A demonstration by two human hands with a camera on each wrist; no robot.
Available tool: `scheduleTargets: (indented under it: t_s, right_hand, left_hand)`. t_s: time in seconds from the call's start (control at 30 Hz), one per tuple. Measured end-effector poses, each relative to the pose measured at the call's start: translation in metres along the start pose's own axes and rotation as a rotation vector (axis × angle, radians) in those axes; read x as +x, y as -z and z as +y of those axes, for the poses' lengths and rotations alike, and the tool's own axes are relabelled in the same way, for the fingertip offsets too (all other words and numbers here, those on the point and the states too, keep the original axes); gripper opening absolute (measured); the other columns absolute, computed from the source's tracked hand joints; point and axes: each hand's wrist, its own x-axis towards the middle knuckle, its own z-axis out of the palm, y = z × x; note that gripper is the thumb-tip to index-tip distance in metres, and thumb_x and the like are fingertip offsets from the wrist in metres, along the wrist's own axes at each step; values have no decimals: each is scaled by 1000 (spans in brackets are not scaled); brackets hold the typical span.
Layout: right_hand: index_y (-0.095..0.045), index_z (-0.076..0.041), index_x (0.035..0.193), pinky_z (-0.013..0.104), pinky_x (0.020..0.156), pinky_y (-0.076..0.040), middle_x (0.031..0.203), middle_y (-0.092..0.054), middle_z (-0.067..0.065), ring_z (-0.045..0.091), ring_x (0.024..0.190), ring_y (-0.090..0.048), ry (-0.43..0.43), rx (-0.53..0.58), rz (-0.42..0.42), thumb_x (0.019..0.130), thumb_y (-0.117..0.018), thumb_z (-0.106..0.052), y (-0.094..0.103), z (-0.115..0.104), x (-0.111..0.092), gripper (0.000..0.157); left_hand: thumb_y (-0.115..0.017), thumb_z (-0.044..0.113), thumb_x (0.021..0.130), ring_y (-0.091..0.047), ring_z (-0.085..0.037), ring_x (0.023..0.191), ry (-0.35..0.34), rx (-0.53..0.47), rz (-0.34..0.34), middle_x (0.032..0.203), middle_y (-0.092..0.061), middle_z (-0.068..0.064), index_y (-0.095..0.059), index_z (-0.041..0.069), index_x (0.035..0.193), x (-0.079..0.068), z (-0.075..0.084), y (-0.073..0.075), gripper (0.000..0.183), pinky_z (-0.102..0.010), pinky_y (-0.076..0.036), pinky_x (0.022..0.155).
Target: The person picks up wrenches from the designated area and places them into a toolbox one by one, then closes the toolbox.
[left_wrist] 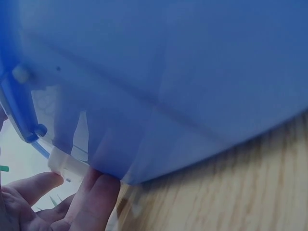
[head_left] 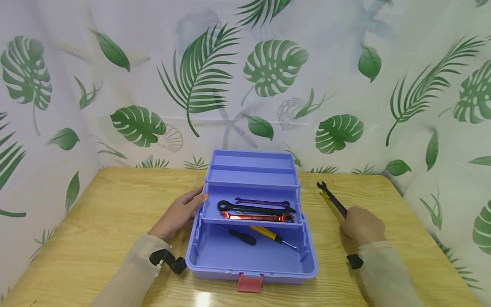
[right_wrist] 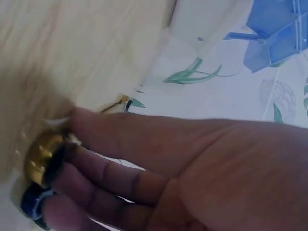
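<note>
A blue-purple toolbox (head_left: 251, 273) stands open, its tiers (head_left: 253, 175) raised at the back. The middle tray holds a purple wrench (head_left: 264, 202), a black wrench (head_left: 257, 208) and a red wrench (head_left: 258, 218). Two screwdrivers, one black (head_left: 243, 237) and one yellow-handled (head_left: 264, 232), lie in the bottom. My left hand (head_left: 178, 215) rests against the left side of the toolbox, fingers extended along its outer wall in the left wrist view. To the right of the box, my right hand (head_left: 362, 224) grips a dark wrench (head_left: 333, 198) and a gold wrench (head_left: 332, 206) together, close over the table.
The wooden table (head_left: 126, 192) carries the toolbox near its front. Behind and beside it hangs a white leaf-print cloth (head_left: 230, 140). A red latch (head_left: 250, 282) juts from the toolbox front.
</note>
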Motion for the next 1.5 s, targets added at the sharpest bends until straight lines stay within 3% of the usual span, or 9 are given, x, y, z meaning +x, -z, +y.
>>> scheduleTargets:
  t_s: [0.13,0.27,0.43,0.57,0.87,1.0,1.13,1.33,1.5]
  right_hand:
    - [-65,2,85,51,63,-50,84,-63,18,30,73,-55,21,1,-36,87,-60,-10,2,0,-4,14]
    - [-60,-3,76,46,62,-46,77,-58,12,27,70,-51,14,28,-46,83,-64,-15,4,-2,-6,14]
    - [-63,1,87,44,63,-46,82,-59,14,27,72,-52,8,33,-43,87,-68,-28,5,-5,-6,29]
    - [-62,0,86,40,58,-43,80,-58,13,26,70,-52,4,49,-38,89,-67,-28,6,-6,-5,29]
    - [-56,-9,71,34,52,-38,71,-54,8,23,63,-50,82,105,81,95,-59,-27,1,-5,0,31]
    - [-57,-6,73,35,54,-38,72,-55,9,25,65,-50,134,123,131,97,-60,-23,1,-6,2,29]
    - [-59,-1,79,36,58,-41,75,-57,11,25,68,-50,158,129,111,95,-61,-15,3,-6,2,21]
    - [-41,-11,67,30,54,-30,62,-33,-1,15,58,-31,171,160,78,91,-62,-8,2,-7,0,32]
    - [-63,-3,72,37,57,-45,68,-59,8,21,62,-51,207,124,162,92,-61,-9,3,-5,-2,21]
  left_hand:
    - [-63,57,99,-74,-25,97,1,-5,-3,123,-72,-18,-41,21,160,1,0,0,74,-43,-63,81]
    - [-63,57,99,-74,-24,94,1,6,2,120,-73,-17,-41,22,160,2,0,1,73,-42,-63,79]
    - [-63,55,99,-74,-25,93,-8,-4,-6,120,-73,-18,-41,21,160,0,1,1,73,-43,-64,79]
    - [-62,53,101,-74,-25,94,-23,2,-14,124,-71,-21,-40,18,160,-1,2,0,73,-43,-63,80]
    - [-61,52,102,-74,-26,97,-19,12,-3,129,-68,-23,-40,17,160,-1,3,-1,71,-44,-63,80]
    - [-61,52,101,-74,-25,95,-16,18,5,128,-68,-23,-40,15,159,0,3,-1,72,-43,-63,80]
    - [-62,52,101,-74,-25,96,-12,16,7,128,-69,-22,-41,14,159,1,3,-1,72,-43,-63,80]
    - [-62,53,101,-74,-24,96,-10,20,15,125,-70,-22,-42,13,158,2,1,0,73,-43,-63,81]
    - [-63,53,100,-74,-24,96,-11,25,21,125,-70,-21,-43,13,157,3,0,0,73,-42,-63,81]
